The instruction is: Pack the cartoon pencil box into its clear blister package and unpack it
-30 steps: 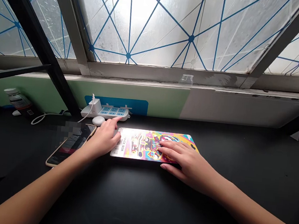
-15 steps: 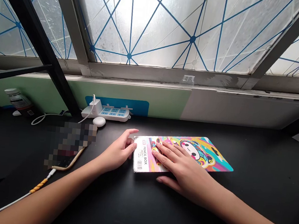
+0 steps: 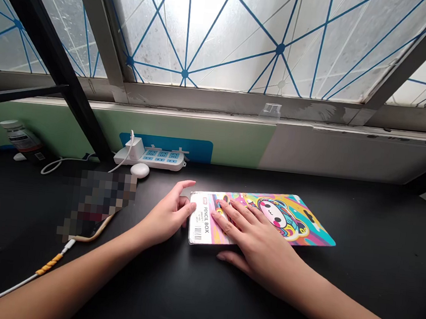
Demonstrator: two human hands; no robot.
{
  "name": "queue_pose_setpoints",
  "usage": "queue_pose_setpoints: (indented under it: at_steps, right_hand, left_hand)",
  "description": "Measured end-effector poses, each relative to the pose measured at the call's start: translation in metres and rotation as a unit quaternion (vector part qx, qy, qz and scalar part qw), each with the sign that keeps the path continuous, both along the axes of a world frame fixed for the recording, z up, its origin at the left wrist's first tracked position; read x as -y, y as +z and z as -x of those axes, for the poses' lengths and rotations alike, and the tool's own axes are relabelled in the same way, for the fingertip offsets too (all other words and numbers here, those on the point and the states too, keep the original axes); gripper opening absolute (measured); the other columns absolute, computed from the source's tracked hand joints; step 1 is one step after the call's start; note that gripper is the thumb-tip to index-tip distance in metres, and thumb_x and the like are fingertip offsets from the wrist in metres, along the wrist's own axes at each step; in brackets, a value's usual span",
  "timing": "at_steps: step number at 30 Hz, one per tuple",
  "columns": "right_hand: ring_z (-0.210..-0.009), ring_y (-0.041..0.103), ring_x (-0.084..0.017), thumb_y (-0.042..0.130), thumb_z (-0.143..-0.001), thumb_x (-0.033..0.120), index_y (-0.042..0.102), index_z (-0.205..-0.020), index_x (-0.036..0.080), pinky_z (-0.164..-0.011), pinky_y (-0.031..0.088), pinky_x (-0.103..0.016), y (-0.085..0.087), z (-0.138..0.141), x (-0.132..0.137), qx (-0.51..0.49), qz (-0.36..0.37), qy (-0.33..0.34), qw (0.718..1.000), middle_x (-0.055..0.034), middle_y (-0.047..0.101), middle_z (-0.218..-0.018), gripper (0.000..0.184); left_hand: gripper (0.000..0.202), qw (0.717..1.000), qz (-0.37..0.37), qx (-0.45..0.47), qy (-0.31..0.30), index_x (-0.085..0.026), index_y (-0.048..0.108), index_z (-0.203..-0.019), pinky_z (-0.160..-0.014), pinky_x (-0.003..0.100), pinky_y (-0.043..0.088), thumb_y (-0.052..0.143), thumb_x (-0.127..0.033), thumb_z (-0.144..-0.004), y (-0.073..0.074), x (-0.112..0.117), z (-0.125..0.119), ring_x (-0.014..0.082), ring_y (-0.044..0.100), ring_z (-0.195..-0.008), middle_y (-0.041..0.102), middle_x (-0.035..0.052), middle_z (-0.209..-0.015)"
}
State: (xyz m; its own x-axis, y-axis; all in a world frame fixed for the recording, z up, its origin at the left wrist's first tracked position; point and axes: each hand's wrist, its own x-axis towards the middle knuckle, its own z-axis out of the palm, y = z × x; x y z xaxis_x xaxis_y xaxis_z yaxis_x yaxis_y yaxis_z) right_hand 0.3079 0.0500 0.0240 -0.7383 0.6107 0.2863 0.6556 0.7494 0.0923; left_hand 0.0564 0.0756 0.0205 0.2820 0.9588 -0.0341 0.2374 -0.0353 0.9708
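Pencil box (image 3: pixel 276 214) under right hand (image 3: pixel 256 239)

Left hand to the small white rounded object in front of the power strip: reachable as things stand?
Likely yes: the left hand, at the label end of the pencil box, is close by, and nothing visible stands between it and the white rounded object.

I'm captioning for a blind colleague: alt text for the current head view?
A person's right hand lies spread on a flat, colourful cartoon-printed pencil box on a black desk; the left hand is at the box's white, barcoded end. A white, oblong power strip sits back left.
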Motion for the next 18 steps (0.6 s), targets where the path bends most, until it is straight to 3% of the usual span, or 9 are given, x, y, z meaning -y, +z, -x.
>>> queue_pose_setpoints:
  at_steps: [10, 15, 18]
  right_hand:
    - [-0.139, 0.049, -0.042, 0.068, -0.092, 0.040, 0.046, -0.152, 0.019, -0.105, 0.048, -0.064, 0.005, -0.011, -0.005, 0.004, 0.015, -0.007, 1.000, -0.0179, 0.049, -0.156, 0.067]
    - [-0.140, 0.049, -0.040, 0.064, -0.095, 0.044, 0.045, -0.153, 0.021, -0.106, 0.048, -0.060, 0.007, -0.022, -0.013, 0.020, 0.019, -0.029, 0.999, -0.0157, 0.051, -0.155, 0.066]
    - [-0.138, 0.051, -0.039, 0.060, -0.098, 0.041, 0.046, -0.153, 0.021, -0.105, 0.049, -0.058, 0.005, -0.027, -0.019, 0.026, 0.026, -0.034, 0.999, -0.0157, 0.052, -0.154, 0.060]
  left_hand:
    - [0.029, 0.999, -0.022, -0.036, 0.026, -0.023, 0.043, -0.117, -0.056, 0.024, 0.042, 0.051, -0.042, -0.096, 0.000, -0.009, 0.004, 0.0145, 0.055, -0.062, 0.059, -0.0034, -0.074]
    - [0.025, 0.988, -0.047, -0.140, 0.048, -0.023, 0.047, -0.106, -0.057, 0.026, 0.043, 0.051, -0.043, -0.092, 0.010, -0.028, 0.034, 0.0170, 0.060, -0.066, 0.065, 0.0003, -0.080]
    - [0.022, 0.964, -0.065, -0.247, 0.073, -0.023, 0.052, -0.103, -0.052, 0.026, 0.037, 0.054, -0.039, -0.089, 0.021, -0.040, 0.062, 0.0171, 0.055, -0.060, 0.065, -0.0012, -0.075]
